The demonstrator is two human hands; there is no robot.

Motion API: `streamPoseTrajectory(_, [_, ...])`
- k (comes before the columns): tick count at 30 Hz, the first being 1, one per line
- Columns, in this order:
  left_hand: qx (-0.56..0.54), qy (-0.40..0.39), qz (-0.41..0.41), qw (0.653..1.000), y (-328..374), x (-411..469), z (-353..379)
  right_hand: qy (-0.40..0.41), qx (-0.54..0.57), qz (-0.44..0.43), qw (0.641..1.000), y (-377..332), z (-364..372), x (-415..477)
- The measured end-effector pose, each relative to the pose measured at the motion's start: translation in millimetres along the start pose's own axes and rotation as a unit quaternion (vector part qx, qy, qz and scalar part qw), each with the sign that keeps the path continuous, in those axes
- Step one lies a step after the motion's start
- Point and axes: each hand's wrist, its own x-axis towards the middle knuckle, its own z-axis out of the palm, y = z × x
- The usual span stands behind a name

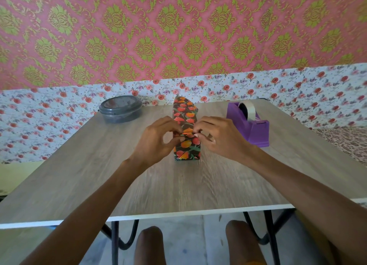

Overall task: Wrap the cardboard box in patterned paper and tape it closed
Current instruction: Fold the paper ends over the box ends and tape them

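Head view: wrapped box (187,148) lies at table (178,189) centre, long axis pointing away, its far flap of patterned paper (184,107) standing up. Both left hand (158,140) and right hand (219,138) pinch the fold on its near top edge, fingertips almost meeting. Purple tape dispenser (251,125) sits right; grey lidded container (120,108) far left

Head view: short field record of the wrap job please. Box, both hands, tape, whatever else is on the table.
box: narrow box covered in dark paper with orange flowers, lying on the wood-grain table
near end: paper folded over it
far end: paper flap sticks up
left hand: fingers pinch a paper fold atop the box
right hand: fingers pinch the same fold
tape: purple plastic tape dispenser, right of box, untouched
other: round grey lidded container, left rear
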Motion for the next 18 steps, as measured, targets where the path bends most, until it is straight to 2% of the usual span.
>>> streamPoseTrajectory(3, [0.019,-0.002,-0.007,1.000,3.9,-2.1,1.3,0.001,0.006,0.008,1.000,-1.6,1.6,0.3])
streamPoseTrajectory(9, [0.160,0.042,0.093,0.982,4.8,1.1,8.7,0.014,-0.032,0.005,0.999,-3.4,2.3,3.9])
streamPoseTrajectory(12, [0.204,0.021,0.148,0.968,0.1,2.1,5.9,0.012,-0.051,-0.022,0.998,-1.6,4.6,5.7])
streamPoseTrajectory(18, [0.215,-0.009,0.180,0.960,4.8,6.3,-2.5,-0.008,-0.112,-0.097,0.989,5.1,8.9,-0.6])
